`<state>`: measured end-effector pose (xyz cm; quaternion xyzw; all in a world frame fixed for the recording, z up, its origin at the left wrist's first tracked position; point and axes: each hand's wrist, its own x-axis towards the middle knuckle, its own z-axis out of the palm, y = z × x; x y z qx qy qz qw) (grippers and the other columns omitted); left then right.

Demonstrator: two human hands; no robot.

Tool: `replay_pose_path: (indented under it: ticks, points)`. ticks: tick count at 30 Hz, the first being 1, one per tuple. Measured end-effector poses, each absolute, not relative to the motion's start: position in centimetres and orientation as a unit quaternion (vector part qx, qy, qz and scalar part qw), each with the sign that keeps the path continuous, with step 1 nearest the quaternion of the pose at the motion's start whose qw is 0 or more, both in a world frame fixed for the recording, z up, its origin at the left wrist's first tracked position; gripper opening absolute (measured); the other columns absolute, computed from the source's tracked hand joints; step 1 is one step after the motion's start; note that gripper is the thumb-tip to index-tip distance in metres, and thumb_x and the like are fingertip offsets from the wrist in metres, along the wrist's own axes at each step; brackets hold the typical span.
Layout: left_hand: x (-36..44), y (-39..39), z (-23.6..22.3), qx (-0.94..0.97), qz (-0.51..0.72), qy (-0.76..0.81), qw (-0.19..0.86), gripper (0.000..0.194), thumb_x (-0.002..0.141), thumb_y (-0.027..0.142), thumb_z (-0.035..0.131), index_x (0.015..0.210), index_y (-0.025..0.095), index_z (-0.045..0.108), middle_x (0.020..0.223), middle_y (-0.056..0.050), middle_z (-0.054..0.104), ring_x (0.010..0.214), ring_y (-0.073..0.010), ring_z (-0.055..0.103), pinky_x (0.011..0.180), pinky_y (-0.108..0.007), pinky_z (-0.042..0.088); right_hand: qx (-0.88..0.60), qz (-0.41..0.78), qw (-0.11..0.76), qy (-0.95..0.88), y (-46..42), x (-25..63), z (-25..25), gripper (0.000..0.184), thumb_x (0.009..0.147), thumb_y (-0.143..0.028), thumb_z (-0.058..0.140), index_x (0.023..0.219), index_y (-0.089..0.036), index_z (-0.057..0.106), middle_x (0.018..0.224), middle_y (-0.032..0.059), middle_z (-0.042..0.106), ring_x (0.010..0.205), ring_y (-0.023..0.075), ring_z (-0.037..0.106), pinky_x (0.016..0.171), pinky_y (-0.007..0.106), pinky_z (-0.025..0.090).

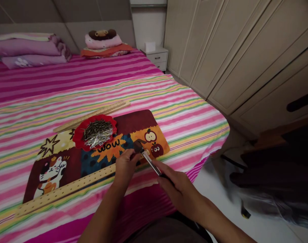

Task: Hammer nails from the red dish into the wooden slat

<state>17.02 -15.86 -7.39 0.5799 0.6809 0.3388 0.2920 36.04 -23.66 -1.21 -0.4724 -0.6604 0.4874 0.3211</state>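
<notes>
As the right hand [180, 187] grips a hammer [152, 164], the left hand [125, 165], near a bowl [79, 137] keeping nails [97, 131] handy, possibly pinches one.

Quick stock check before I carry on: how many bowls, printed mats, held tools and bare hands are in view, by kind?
Red bowl: 1
Printed mat: 1
Long-handled tool: 1
Bare hands, left hand and right hand: 2
Total: 5

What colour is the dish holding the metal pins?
The dish is bright red, with a wavy rim, as the head view shows.
</notes>
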Motion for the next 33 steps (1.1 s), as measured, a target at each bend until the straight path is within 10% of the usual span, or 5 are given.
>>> replay_pose_path:
  ticks: [12, 20, 33]
  points:
    - [16.0, -16.0, -6.6, 0.584, 0.326, 0.681, 0.298, 0.013, 0.068, 0.02, 0.063, 0.08, 0.02, 0.068, 0.074, 0.0, 0.064, 0.066, -0.0122, 0.057, 0.066, -0.024, 0.044, -0.536, 0.525, 0.468, -0.467, -25.1, 36.8, -2.7, 0.044, 0.088, -0.039, 0.055, 0.131, -0.027, 0.055, 0.072, -0.0026, 0.057, 0.054, 0.01, 0.049, 0.048, 0.018, 0.042]
    - [7.0, -11.0, -2.6, 0.58, 0.262, 0.768, 0.072, 0.02, 0.078, 0.023, 0.053, 0.09, 0.02, 0.068, 0.096, -0.006, 0.066, 0.087, -0.0187, 0.059, 0.081, -0.029, 0.045, -0.614, 0.54, 0.491, -0.301, -25.6, 38.4, -2.5, 0.058, 0.075, -0.047, 0.069, 0.127, -0.025, 0.06, 0.061, -0.0049, 0.053, 0.044, 0.0079, 0.044, 0.038, 0.015, 0.038]
    - [5.2, -6.9, -3.5, 0.572, 0.295, 0.749, 0.161, 0.009, 0.068, 0.019, 0.061, 0.061, 0.021, 0.067, 0.072, -0.003, 0.061, 0.071, -0.0165, 0.054, 0.072, -0.028, 0.039, -0.585, 0.602, 0.502, -0.207, -25.6, 39.4, -5.2, 0.067, 0.068, -0.047, 0.076, 0.13, -0.031, 0.056, 0.083, -0.0013, 0.064, 0.068, 0.0126, 0.062, 0.059, 0.016, 0.051]
